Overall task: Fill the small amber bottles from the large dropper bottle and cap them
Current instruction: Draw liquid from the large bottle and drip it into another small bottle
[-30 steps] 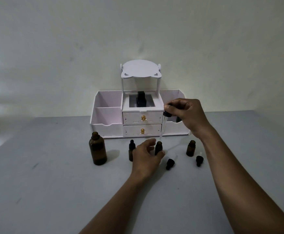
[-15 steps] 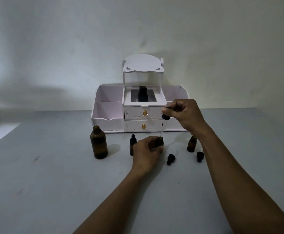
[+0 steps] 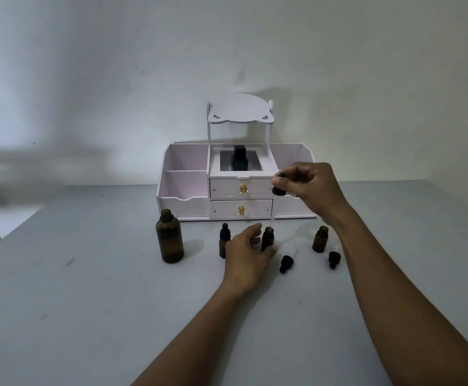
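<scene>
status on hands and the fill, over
Left hand holds middle small bottle. Right hand pinches dropper, tip at its mouth. Two loose caps nearby, nothing blocking.

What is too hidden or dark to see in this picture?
All in the head view:
1. How full the held small bottle is: dark glass, dim light.
2. Liquid in the dropper tube: too faint.
3. Capped small bottle, right side: behind the left hand.
4. Black thing in the organizer: too dark.
</scene>
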Demonstrator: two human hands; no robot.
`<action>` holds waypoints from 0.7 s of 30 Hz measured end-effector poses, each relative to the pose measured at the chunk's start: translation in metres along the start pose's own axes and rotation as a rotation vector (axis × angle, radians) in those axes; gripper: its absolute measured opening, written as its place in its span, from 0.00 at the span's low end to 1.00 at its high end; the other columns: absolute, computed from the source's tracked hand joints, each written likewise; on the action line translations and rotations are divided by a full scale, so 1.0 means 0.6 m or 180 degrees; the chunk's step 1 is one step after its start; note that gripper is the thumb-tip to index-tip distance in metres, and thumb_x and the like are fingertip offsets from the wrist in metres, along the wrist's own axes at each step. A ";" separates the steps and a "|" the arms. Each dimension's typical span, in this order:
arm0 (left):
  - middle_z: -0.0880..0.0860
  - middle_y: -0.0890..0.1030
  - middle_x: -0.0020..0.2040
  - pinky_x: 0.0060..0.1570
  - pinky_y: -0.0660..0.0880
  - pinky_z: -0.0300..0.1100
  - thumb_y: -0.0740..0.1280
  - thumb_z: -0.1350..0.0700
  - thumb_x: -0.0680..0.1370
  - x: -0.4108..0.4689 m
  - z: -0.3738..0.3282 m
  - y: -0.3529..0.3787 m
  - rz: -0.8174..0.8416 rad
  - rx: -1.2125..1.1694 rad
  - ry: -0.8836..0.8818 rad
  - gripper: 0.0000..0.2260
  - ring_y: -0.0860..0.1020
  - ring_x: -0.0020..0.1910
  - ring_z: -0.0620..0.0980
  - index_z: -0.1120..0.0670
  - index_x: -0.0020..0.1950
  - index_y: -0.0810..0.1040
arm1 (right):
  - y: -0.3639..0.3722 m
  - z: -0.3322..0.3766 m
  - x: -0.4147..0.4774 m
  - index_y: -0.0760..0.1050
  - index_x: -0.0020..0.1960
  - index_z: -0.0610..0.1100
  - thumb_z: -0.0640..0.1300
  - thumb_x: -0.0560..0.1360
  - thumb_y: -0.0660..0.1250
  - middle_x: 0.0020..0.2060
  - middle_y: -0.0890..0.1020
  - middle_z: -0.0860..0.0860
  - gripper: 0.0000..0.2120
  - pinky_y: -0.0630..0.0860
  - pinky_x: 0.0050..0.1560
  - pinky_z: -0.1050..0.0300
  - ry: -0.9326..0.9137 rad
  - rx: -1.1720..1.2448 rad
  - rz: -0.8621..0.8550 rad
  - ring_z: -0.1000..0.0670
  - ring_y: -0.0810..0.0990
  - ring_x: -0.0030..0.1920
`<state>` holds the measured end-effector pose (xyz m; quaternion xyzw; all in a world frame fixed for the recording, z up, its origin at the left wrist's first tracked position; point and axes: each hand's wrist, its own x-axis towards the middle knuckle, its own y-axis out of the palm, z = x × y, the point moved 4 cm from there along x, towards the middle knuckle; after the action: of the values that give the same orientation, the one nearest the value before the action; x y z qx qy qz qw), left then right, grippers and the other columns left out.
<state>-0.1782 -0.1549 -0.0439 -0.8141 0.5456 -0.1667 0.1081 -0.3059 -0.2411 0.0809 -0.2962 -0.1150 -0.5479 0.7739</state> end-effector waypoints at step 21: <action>0.52 0.79 0.60 0.49 0.80 0.44 0.78 0.60 0.72 -0.060 0.076 -0.330 -0.1801 -0.0466 0.0489 0.28 0.80 0.56 0.49 0.47 0.69 0.73 | 0.162 0.128 -0.007 0.83 0.49 0.41 0.33 0.71 0.75 0.36 0.87 0.56 0.09 0.83 0.52 0.55 -0.0140 0.1465 -0.0712 0.56 0.86 0.41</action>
<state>-0.0043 -0.0461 -0.0204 -0.9244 0.3143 -0.2116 -0.0433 -0.2070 -0.1710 0.1077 -0.1096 -0.2855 -0.5829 0.7528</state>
